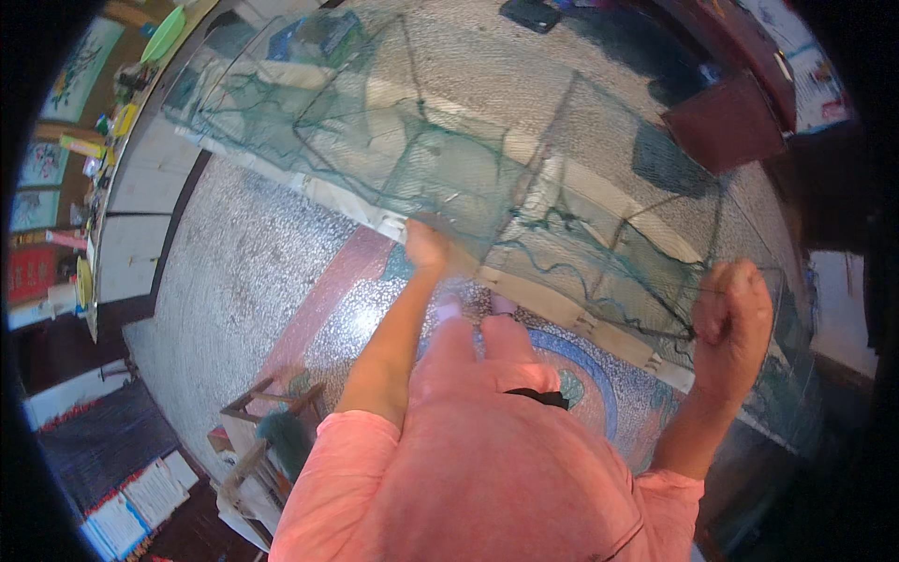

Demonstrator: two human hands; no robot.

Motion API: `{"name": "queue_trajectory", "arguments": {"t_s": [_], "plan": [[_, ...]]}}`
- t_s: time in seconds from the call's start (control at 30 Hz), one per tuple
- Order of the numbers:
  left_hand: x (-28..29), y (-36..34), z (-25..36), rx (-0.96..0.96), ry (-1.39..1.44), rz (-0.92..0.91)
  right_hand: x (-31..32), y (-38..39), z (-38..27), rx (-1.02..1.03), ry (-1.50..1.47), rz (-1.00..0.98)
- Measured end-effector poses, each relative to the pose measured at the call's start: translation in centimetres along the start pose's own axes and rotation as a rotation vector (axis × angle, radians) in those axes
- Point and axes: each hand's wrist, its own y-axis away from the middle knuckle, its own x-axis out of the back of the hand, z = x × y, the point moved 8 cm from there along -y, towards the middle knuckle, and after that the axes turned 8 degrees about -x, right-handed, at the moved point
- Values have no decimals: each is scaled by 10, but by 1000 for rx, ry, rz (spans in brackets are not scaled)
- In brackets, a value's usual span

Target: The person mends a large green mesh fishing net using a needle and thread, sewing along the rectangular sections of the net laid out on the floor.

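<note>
A long green mesh net trap [449, 169] with dark rectangular frames stretches across in front of me, from far left to near right. Beneath it runs a long pale board or strip [552, 309], seen through the mesh. My left hand [427, 247] reaches to the trap's near side at the middle, touching the netting or the strip's edge; its fingers are blurred and partly hidden. On the right, my right hand [735, 304] is raised with its fingers curled, closed on the mesh beside an upright frame. A wavy blue-green cord [552, 262] lies along the netting between the hands.
A small wooden stool or chair [257, 426] stands at lower left. Along the left wall runs a white cabinet [140, 178], with a green basin [164, 36] above it. A dark red box-like piece [726, 122] stands at far right. The floor [234, 244] is speckled and shiny.
</note>
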Motion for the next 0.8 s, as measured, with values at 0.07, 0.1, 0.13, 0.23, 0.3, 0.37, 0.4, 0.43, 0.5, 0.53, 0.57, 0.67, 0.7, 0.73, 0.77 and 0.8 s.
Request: {"name": "queue_trajectory", "arguments": {"t_s": [0.07,0.1,0.13,0.23,0.3,0.37,0.4,0.43,0.5,0.53,0.57,0.67,0.7,0.73,0.77,0.8], "plan": [[-3,-4,-13,-187,-70,5,2,1,1,-25,32,-11],[-7,0,-22,-383,-128,25,-4,2,-2,-20,98,-53],[-3,-1,-14,-77,70,-78,1,1,-1,-28,163,-42],[20,6,-31,-157,192,-153,-11,2,0,-89,270,-133],[29,12,-67,-16,150,-226,-17,5,-1,-67,379,-177],[51,22,-52,97,373,-372,-11,5,2,11,553,-160],[72,26,-36,160,482,-439,-9,6,-4,87,614,-137],[87,30,-23,126,501,-506,-9,6,-8,167,679,-118],[115,36,3,68,540,-634,-11,5,-11,264,750,-105],[129,40,24,53,565,-702,-12,4,-11,280,757,-105],[143,47,51,39,592,-772,-14,3,-11,295,765,-104],[178,66,133,-49,705,-857,-18,1,-9,309,807,-87],[186,71,157,-85,750,-861,-18,0,-8,319,819,-78],[192,74,182,-222,706,-842,-17,0,-8,327,832,-63],[195,76,205,-357,661,-820,-15,0,-7,335,847,-49],[198,79,227,-488,612,-789,-14,0,-6,328,837,-43]]}}
